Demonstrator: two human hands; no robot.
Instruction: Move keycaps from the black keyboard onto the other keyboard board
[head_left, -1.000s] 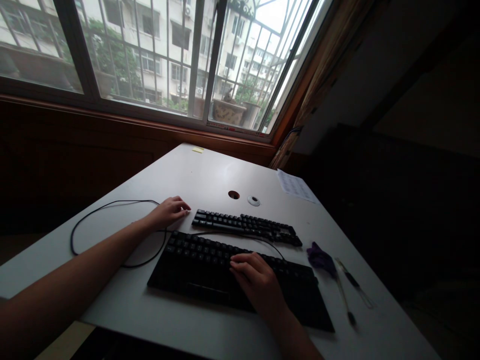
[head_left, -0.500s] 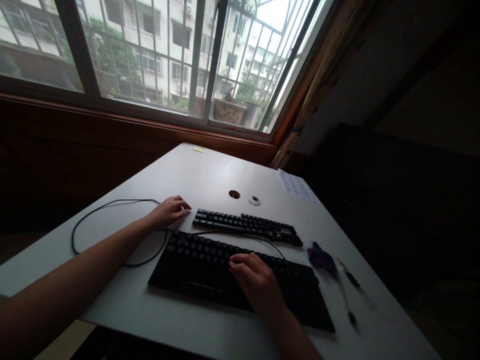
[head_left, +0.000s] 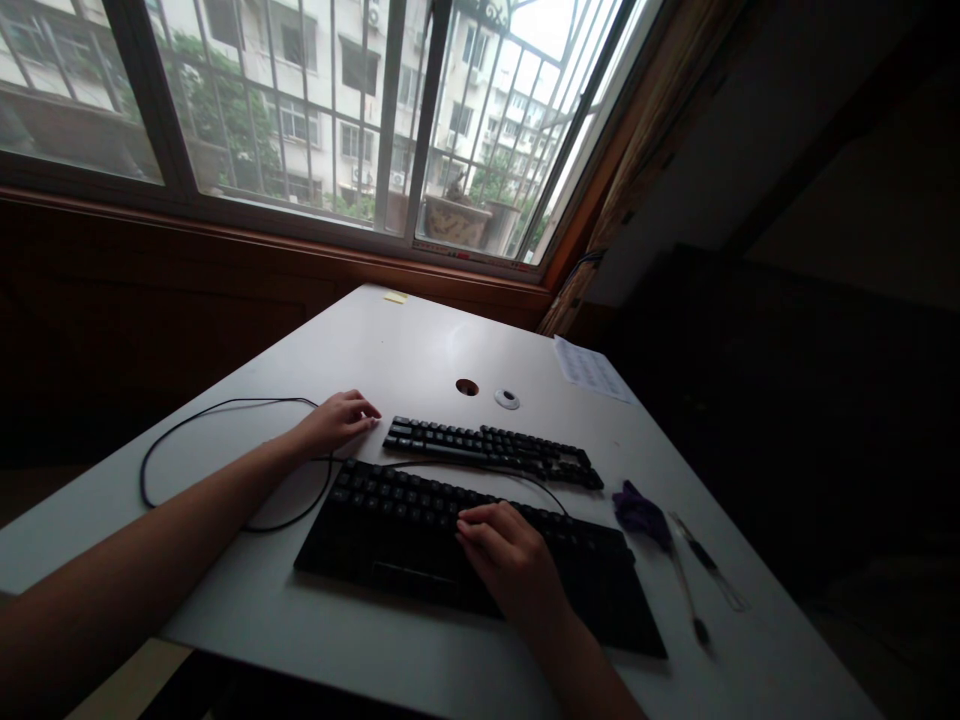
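Observation:
A black keyboard [head_left: 375, 540] with a broad flat front part lies at the desk's near side. Over its middle, my right hand [head_left: 514, 555] is closed in a pinch at the row of keys. Whatever the fingertips hold, if anything, is too small to make out. Behind the keyboard sits a block of black keycaps [head_left: 442, 438] in rows, with a few gaps toward its right end. My left hand [head_left: 345, 418] rests on the desk just left of those keycaps, fingers loosely bent and apart, apparently holding nothing.
A black cable [head_left: 225, 402] loops under my left forearm and along the keyboard's back. To the right lie a purple cloth [head_left: 641, 515], a thin brush [head_left: 688, 595] and a wire-ended tool [head_left: 709, 562]. Farther back are a round desk hole [head_left: 467, 387], its white cover [head_left: 507, 399] and paper [head_left: 592, 368].
The view has shifted very slightly. Both hands keep the same places and poses, and nothing on the desk has visibly moved.

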